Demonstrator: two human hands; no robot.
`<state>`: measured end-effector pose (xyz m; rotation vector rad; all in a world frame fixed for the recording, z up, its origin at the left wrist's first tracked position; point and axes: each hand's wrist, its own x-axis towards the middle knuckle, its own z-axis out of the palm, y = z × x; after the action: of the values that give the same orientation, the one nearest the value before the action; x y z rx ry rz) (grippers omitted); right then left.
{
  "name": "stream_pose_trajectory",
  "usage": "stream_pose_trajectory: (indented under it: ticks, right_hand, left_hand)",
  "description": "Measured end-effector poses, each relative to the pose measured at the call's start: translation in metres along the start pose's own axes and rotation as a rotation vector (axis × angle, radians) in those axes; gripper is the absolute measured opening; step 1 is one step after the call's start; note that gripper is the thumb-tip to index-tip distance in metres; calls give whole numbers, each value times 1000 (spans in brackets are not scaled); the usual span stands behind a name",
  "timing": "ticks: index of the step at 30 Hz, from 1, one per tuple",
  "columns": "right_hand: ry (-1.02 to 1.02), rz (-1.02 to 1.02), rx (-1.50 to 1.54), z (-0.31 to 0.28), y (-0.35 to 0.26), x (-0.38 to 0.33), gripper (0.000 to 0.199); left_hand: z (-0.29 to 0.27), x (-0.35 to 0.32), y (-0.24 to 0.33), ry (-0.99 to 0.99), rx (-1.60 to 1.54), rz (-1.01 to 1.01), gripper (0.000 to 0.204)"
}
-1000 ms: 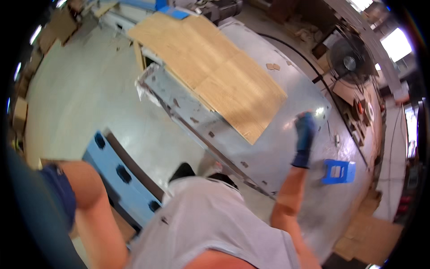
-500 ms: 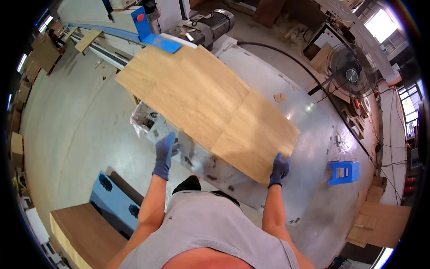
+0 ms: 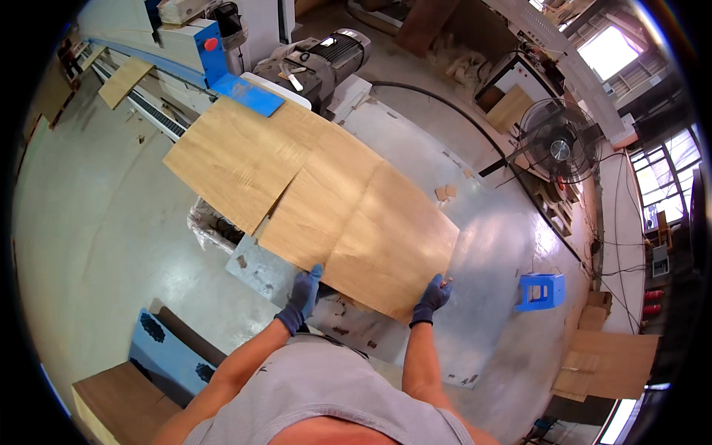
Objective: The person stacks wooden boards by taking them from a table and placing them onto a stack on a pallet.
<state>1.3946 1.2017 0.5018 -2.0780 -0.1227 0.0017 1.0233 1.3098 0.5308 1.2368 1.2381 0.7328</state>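
Note:
Both my hands wear dark blue gloves. My left hand (image 3: pixel 302 297) closes on the near edge of a light wooden panel (image 3: pixel 397 245), its thumb on top. My right hand (image 3: pixel 432 298) grips the same panel at its right near corner, fingers partly under it. Beyond it, to the left, lies another light wooden panel (image 3: pixel 233 159). A dark wedge-shaped gap separates the two at their near side, and the held panel sits at a slight angle. Under the panels is a grey metal table (image 3: pixel 493 297).
Far left stands a machine with a blue bracket (image 3: pixel 248 94) and a motor (image 3: pixel 345 55). A fan (image 3: pixel 560 148) stands at the right, a blue stool (image 3: pixel 541 291) below it. Small wood scraps (image 3: pixel 445 193) lie on the table. Brown boards (image 3: pixel 122 400) and a blue panel (image 3: pixel 170 356) are lower left.
My left hand has moved from free beside the panel onto its near edge. The held panel has shifted nearer and turned, opening a gap. My view has shifted too.

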Motion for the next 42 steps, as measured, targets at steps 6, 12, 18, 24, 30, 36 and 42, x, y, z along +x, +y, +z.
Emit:
stream_pose_trajectory:
  ticks: [6,12,18,24,30,36,42]
  right_hand:
    - [-23,37,403,-1,-38,-7,55]
    - [-362,-62,50,-2,-39,-21,26]
    - [-591,-2,234,36,-63,-60,24]
    - [-651,-77,97,34,-55,-48,24]
    - [-732,59,290,29,-65,-52,24]
    - [-785,50,347,24,-66,-52,25]
    - [-851,112,337,32,-40,-33,28]
  left_hand:
    - [-62,-56,87,-198,-531,-585,49]
    - [-97,-66,55,57,-348,-505,33]
    - [-105,-22,45,341,-496,-280,44]
    - [-132,26,91,173,-1099,-79,44]
    - [-134,55,85,173,-900,-103,42]
    - [-41,1,91,208,-714,-157,29]
    - [16,-64,75,-245,-148,-320,37]
